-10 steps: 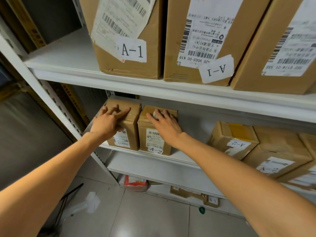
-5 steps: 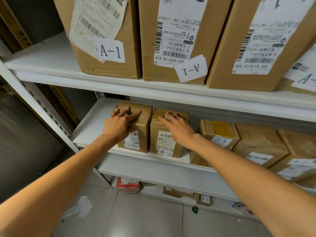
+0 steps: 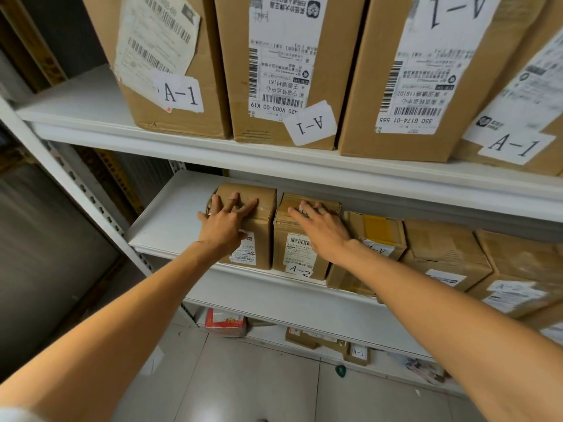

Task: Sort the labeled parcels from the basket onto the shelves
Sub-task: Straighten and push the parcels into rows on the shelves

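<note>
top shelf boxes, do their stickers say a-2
No, the stickers on the top shelf boxes read A-1.

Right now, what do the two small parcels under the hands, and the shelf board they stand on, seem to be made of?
Left parcel: matte brown cardboard, what looks like glossy tape across the top, white paper label.
Right parcel: the same matte brown cardboard, creased edges, paper barcode label and an A-2 sticker.
Shelf board: smooth white, probably painted metal, judging by the perforated upright.

White metal shelves (image 3: 170,226) carry rows of labelled cardboard parcels (image 3: 300,248) standing side by side
</note>
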A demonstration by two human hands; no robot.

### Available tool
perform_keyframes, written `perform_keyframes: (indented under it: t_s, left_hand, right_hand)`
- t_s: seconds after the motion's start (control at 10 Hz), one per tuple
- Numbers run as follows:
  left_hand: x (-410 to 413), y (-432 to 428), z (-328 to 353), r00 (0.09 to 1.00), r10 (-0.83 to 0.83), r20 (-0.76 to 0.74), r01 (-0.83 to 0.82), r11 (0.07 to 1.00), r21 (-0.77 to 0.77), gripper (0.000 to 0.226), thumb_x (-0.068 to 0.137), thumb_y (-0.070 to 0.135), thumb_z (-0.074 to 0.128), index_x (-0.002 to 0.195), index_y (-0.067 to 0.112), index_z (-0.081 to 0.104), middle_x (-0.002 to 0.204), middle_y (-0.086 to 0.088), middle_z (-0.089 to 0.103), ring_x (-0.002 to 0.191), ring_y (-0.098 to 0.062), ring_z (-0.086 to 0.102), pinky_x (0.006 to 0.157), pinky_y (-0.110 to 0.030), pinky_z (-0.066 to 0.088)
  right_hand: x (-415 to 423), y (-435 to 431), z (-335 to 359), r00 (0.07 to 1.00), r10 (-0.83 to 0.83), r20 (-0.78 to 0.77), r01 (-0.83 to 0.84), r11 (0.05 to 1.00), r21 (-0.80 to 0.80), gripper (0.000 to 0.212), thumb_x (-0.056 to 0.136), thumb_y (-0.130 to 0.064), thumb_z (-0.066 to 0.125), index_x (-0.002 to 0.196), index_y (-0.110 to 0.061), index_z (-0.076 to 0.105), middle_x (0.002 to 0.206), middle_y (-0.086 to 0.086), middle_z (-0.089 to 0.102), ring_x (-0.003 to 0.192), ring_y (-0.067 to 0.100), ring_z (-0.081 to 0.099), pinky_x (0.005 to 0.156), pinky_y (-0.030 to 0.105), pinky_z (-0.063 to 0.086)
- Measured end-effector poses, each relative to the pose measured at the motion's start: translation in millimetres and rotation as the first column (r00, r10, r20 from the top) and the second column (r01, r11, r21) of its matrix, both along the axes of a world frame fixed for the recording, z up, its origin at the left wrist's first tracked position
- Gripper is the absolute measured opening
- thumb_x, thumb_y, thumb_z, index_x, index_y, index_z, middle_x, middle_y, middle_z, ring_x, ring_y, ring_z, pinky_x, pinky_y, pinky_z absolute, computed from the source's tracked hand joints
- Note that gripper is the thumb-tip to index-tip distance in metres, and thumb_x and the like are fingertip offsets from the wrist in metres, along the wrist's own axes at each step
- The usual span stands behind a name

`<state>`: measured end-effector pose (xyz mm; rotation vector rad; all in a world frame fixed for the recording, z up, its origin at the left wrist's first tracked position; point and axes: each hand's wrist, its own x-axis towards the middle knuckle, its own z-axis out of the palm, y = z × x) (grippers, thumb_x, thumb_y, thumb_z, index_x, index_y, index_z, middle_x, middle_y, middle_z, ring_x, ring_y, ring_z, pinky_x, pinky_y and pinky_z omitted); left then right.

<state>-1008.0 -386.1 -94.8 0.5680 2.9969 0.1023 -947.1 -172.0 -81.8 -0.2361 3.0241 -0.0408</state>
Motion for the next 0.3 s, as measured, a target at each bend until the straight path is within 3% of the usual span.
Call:
perform_keyframes:
  t_s: [0.1, 0.2, 0.3]
  left_hand:
    - [9, 12, 8, 1.0, 0.003, 0.008, -0.002, 0.998, -0.063, 0.089, 0.086, 0.034, 0.067, 0.153, 0.028, 0.009, 0.16, -0.009, 0.003, 0.147, -0.035, -0.004, 0.111, -0.064, 0.005]
    - [33, 37, 24, 0.997, -0.062, -0.054, 0.061, 0.998, -0.035, 0.078, 0.085, 0.028, 0.067, 0.148, 0.021, 0.022, 0.148, -0.011, 0.032, 0.138, -0.029, 0.03, 0.104, -0.046, 0.038]
    - [61, 66, 43, 0.99, -0.058, -0.127, 0.057, 0.998, -0.012, 0.069, 0.086, 0.025, 0.065, 0.146, 0.021, 0.03, 0.13, -0.009, 0.051, 0.114, -0.025, 0.053, 0.08, -0.034, 0.052]
  right_hand:
    - [0, 3, 8, 0.999, 0.016, 0.037, -0.015, 1.0, -0.021, 0.086, 0.088, 0.003, 0.057, 0.154, -0.019, 0.007, 0.161, 0.012, 0.005, 0.147, 0.036, 0.008, 0.117, 0.047, 0.017]
    - [15, 10, 26, 0.999, 0.024, -0.029, -0.027, 0.995, -0.098, 0.077, 0.09, -0.013, 0.06, 0.152, -0.013, 0.015, 0.158, 0.012, 0.018, 0.146, 0.029, 0.016, 0.117, 0.045, 0.019]
    - [35, 21, 41, 0.994, 0.074, -0.082, -0.083, 0.991, -0.107, 0.075, 0.087, -0.021, 0.065, 0.148, -0.01, 0.023, 0.151, 0.012, 0.031, 0.139, 0.028, 0.03, 0.114, 0.044, 0.03]
